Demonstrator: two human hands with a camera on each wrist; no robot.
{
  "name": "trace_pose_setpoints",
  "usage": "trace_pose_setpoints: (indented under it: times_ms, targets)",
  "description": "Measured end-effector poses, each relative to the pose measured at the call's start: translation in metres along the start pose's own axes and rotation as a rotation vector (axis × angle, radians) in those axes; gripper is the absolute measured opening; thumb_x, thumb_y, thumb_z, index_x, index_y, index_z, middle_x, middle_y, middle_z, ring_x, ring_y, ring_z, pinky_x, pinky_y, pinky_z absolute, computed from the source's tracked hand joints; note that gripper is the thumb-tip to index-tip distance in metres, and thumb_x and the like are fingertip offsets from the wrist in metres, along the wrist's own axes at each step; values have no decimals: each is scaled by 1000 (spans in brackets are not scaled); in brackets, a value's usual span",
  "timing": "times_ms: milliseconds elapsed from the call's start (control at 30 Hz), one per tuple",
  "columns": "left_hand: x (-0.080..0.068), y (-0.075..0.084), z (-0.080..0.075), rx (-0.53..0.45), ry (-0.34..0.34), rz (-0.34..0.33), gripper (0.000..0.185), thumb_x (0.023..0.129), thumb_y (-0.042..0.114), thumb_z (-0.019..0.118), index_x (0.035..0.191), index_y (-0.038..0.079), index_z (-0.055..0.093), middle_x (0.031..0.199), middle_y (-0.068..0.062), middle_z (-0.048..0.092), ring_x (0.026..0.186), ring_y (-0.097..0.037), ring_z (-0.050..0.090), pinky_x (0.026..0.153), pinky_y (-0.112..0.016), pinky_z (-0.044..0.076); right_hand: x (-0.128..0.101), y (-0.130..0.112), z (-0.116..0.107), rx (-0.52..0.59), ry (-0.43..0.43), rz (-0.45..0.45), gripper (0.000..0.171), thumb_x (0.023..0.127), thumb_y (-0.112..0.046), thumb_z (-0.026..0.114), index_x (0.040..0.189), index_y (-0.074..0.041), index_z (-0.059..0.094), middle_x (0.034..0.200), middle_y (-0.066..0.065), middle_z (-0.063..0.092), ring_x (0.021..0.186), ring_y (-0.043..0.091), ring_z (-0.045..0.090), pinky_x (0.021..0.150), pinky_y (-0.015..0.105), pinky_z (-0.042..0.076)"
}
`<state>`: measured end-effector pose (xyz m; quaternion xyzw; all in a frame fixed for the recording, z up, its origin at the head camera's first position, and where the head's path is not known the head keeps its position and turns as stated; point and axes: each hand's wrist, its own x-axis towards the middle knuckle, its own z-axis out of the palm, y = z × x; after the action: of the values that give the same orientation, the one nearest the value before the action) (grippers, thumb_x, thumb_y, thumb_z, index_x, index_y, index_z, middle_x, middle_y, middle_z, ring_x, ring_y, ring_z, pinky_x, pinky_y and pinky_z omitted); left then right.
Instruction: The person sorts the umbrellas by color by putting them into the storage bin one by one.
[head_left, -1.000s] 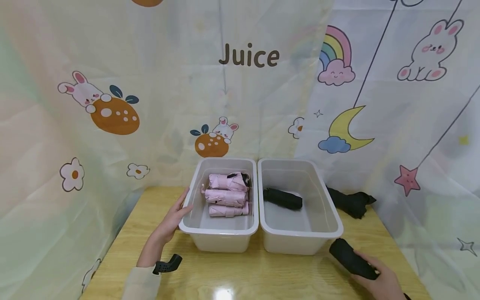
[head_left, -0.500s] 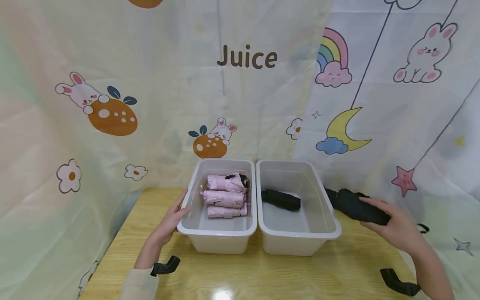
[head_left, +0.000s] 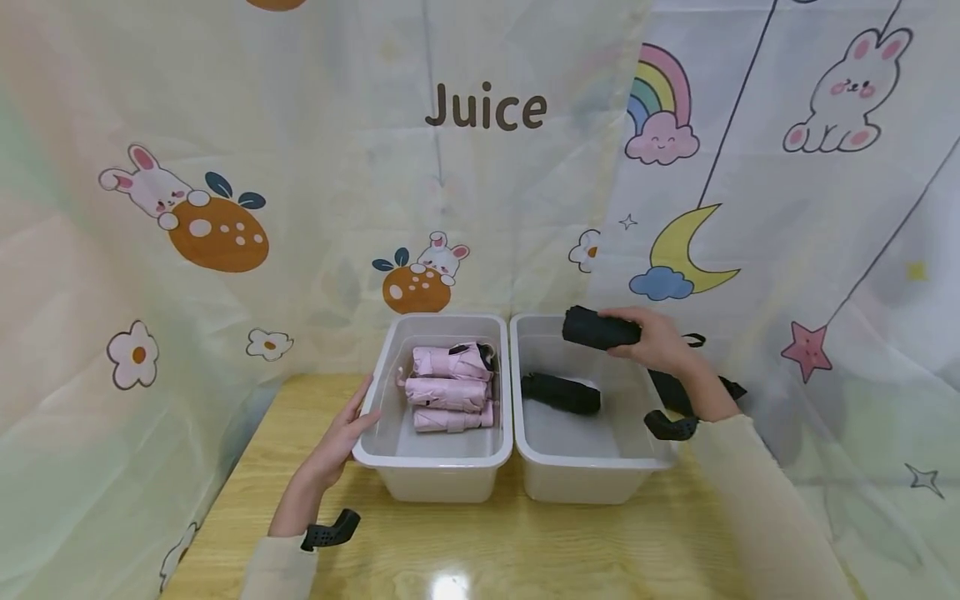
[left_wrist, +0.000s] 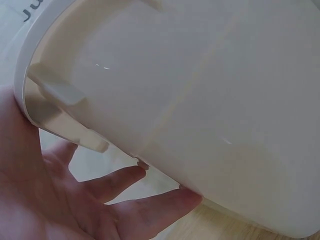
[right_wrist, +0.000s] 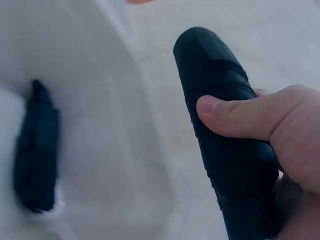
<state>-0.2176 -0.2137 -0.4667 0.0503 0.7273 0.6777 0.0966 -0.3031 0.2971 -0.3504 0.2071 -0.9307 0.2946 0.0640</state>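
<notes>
In the head view, my right hand (head_left: 660, 343) grips a folded black umbrella (head_left: 600, 328) above the back of the right white bin (head_left: 596, 462). The right wrist view shows the thumb pressed along the umbrella's side (right_wrist: 225, 165). Another folded black umbrella (head_left: 561, 393) lies on that bin's floor. My left hand (head_left: 337, 442) holds the left white bin (head_left: 442, 462) at its left side, thumb over the rim and fingers against the outer wall (left_wrist: 200, 100). Three pink folded umbrellas (head_left: 447, 393) lie side by side in the left bin.
The bins stand side by side on a wooden table (head_left: 390, 542). To the right of the right bin, partly behind my forearm, lies another black item (head_left: 671, 392). A printed curtain (head_left: 330, 208) hangs close behind the bins.
My right hand has carried the black umbrella from the table's right side up and leftward over the right bin. The left hand has stayed on its bin.
</notes>
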Motion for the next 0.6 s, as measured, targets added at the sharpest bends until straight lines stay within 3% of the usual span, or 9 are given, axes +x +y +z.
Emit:
trace_pose_setpoints:
  times_ms: [233, 433, 600]
  targets:
    - [-1, -3, 1, 0, -2, 0, 68, 103, 24, 48, 157, 31, 7, 157, -20, 15, 120, -45, 46, 80, -57, 50, 40, 9, 44, 114, -168, 27, 59, 78, -8, 80, 133, -10, 60, 134, 17, 54, 114, 35, 48, 93, 53, 42]
    - [1, -5, 0, 2, -8, 9, 69, 103, 22, 49, 157, 33, 8, 157, -20, 15, 113, -40, 52, 75, -54, 53, 56, 28, 69, 131, -213, 118, 61, 76, -10, 81, 134, -14, 61, 137, 13, 53, 116, 33, 48, 94, 51, 41]
    - [3, -3, 0, -13, 4, 11, 70, 102, 20, 49, 157, 32, 9, 157, -20, 16, 121, -49, 44, 79, -57, 51, 62, 42, 85, 187, -224, 199, 65, 76, -2, 78, 137, -11, 57, 141, 17, 48, 119, 34, 44, 97, 51, 39]
